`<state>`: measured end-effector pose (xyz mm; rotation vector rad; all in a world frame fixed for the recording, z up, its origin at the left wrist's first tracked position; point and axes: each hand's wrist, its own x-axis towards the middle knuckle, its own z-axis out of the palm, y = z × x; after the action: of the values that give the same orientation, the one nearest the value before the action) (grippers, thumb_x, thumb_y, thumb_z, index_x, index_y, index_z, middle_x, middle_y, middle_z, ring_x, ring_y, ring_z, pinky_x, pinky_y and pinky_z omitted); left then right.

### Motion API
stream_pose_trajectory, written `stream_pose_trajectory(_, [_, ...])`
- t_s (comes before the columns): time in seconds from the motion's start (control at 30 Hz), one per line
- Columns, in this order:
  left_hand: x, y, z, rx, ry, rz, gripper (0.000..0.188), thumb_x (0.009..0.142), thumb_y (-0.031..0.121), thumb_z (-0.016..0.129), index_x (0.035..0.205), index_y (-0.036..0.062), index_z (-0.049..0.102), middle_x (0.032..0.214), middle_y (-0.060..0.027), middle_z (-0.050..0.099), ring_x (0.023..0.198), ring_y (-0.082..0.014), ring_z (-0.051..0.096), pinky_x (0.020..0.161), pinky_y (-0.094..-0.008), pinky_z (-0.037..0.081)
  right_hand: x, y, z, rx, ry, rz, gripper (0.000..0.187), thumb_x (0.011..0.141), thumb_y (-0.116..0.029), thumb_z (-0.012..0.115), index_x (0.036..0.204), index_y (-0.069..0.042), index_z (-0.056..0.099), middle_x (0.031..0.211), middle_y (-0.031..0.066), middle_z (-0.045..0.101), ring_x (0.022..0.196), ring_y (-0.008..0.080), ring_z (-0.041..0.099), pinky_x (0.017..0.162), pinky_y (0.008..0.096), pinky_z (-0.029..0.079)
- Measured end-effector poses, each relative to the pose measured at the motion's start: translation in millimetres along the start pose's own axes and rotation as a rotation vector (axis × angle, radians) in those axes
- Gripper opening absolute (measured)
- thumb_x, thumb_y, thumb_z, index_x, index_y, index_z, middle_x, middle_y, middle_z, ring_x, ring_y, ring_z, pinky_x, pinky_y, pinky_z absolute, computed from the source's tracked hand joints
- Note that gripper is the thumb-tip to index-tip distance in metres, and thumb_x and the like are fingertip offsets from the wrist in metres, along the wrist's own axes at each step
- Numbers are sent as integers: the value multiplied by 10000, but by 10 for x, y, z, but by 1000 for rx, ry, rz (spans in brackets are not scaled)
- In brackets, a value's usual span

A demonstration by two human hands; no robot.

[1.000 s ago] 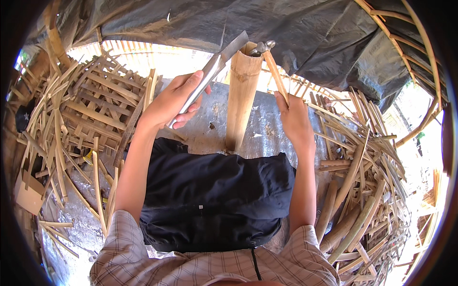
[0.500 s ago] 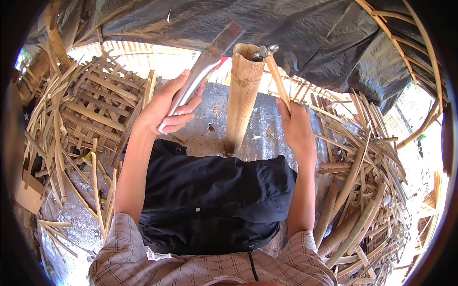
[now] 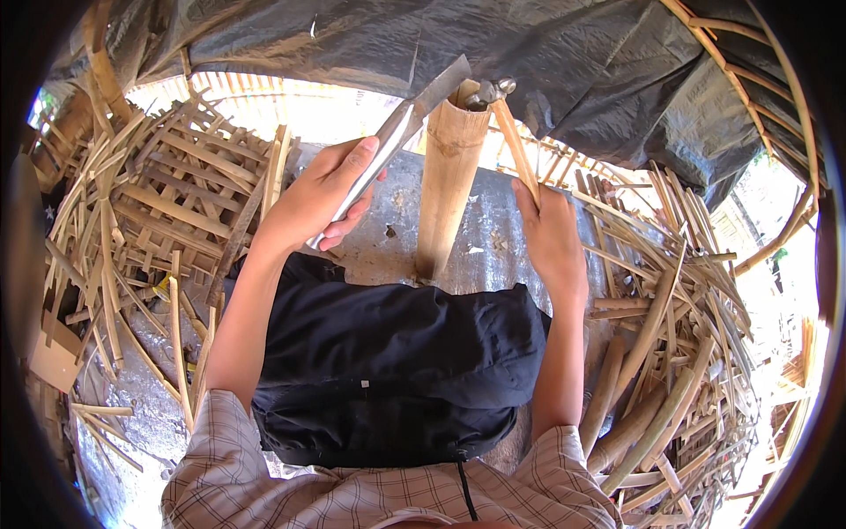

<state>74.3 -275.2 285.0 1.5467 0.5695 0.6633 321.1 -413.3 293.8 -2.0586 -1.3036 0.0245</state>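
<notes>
A thick bamboo section [image 3: 449, 185] stands upright on the grey ground in front of my lap, its open end at the top. My left hand [image 3: 319, 196] is closed around the grey, shiny handle of a broad-bladed knife [image 3: 439, 90]. The blade slants up to the right, its end overlapping the bamboo's top rim in view; whether it touches cannot be made out. In my right hand [image 3: 551, 234] is the wooden handle of a hammer [image 3: 516, 145]. The hammer's metal head is at the right side of the same rim, partly over the opening.
Woven bamboo lattice [image 3: 181, 198] and loose strips lie at the left, near a cardboard piece [image 3: 56, 353]. Split bamboo pieces [image 3: 652, 397] are heaped at the right. A black plastic sheet [image 3: 582, 70] hangs across the back. Dark cloth [image 3: 397, 353] covers my lap.
My left hand has turned and brought the knife rightward, its blade now over the bamboo's top edge. My right hand and the hammer have stayed almost in place.
</notes>
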Motion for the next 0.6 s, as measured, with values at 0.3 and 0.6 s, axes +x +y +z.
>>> stream_pose_trajectory(0.3, [-2, 51, -30, 83, 5, -7, 542, 1081, 510, 395, 989, -9, 518, 540, 17, 413, 318, -54, 344, 273, -229, 292, 4, 32, 41, -16, 28, -26, 345, 1036, -265, 575, 946, 63, 629, 782, 315, 602, 795, 541, 549, 646, 564, 403])
stream_pose_trajectory(0.6, [40, 325, -77, 405, -9, -12, 573, 1083, 527, 351, 897, 5, 493, 508, -1, 404, 321, -78, 352, 287, -263, 325, 102, 259, -22, 284, -89, 11, 377, 1038, -262, 581, 855, 68, 598, 599, 191, 496, 516, 286, 476, 540, 434, 378])
